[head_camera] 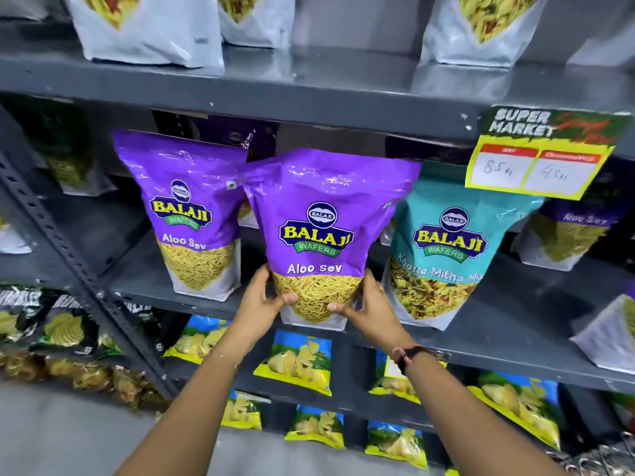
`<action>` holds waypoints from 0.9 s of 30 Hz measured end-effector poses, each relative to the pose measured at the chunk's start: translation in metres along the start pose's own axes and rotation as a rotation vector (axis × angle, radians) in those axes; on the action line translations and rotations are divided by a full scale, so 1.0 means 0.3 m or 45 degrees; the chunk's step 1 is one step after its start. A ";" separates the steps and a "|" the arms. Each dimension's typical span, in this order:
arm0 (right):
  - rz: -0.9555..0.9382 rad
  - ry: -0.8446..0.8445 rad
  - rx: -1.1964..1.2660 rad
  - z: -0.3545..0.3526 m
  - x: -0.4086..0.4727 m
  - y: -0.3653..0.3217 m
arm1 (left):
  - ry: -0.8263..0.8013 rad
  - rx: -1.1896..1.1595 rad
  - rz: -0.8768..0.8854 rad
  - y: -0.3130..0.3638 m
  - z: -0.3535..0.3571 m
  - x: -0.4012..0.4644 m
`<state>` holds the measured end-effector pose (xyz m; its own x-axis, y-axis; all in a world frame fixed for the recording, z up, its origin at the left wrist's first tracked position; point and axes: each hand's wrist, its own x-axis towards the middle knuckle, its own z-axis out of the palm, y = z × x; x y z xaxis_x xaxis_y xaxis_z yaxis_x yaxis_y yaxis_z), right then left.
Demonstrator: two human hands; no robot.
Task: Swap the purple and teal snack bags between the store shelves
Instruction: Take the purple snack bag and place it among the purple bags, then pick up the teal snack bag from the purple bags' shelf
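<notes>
A purple Aloo Sev bag (319,214) stands upright at the front of the middle grey shelf (515,324). My left hand (264,297) grips its lower left corner and my right hand (364,304) grips its lower right corner. Its bottom sits at the shelf's front edge; whether it rests there or is lifted I cannot tell. A second purple Aloo Sev bag (185,207) stands to its left, touching it. A teal Khatta Mitha Mix bag (446,255) stands right beside it on the same shelf. Another purple bag (577,231) sits further right, partly hidden.
A yellow price tag (539,159) hangs from the upper shelf edge above the teal bag. White snack bags (147,32) stand on the top shelf. Blue and yellow chip packets (299,362) fill the lower shelves. A slotted grey upright (68,242) runs diagonally at the left.
</notes>
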<state>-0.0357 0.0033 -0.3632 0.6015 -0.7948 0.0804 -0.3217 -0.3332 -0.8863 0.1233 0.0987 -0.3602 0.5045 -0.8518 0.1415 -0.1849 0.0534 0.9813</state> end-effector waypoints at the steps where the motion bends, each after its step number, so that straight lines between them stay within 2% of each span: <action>1: 0.010 0.012 0.009 0.003 0.024 0.015 | 0.007 0.018 -0.006 -0.008 0.008 0.025; 7: 0.048 0.029 0.010 0.020 0.106 0.076 | 0.014 0.048 -0.115 -0.084 0.034 0.111; 14: 0.032 0.072 0.158 0.042 0.089 0.082 | 0.062 -0.004 -0.120 -0.094 0.060 0.116; 17: -0.034 0.167 0.123 0.020 0.010 0.054 | 0.327 0.085 -0.006 -0.085 0.092 0.060; 20: -0.185 0.323 0.084 -0.051 -0.093 0.032 | 0.550 0.328 0.298 -0.047 0.156 -0.022; 22: -0.254 0.545 0.046 -0.123 -0.138 0.041 | 0.482 0.426 0.472 -0.010 0.219 -0.056; 24: -0.220 0.788 0.060 -0.212 -0.156 0.067 | 0.263 0.464 0.540 0.019 0.285 -0.055; 26: -0.123 0.930 0.050 -0.311 -0.152 0.107 | 0.046 0.448 0.492 0.041 0.362 -0.028; 27: -0.058 0.930 0.029 -0.358 -0.141 0.135 | -0.033 0.443 0.424 0.048 0.401 -0.012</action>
<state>-0.1528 -0.0310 -0.3537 -0.0300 -0.9187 0.3939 -0.2884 -0.3694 -0.8834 0.0174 0.0399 -0.3622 0.3492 -0.8311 0.4329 -0.6064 0.1517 0.7805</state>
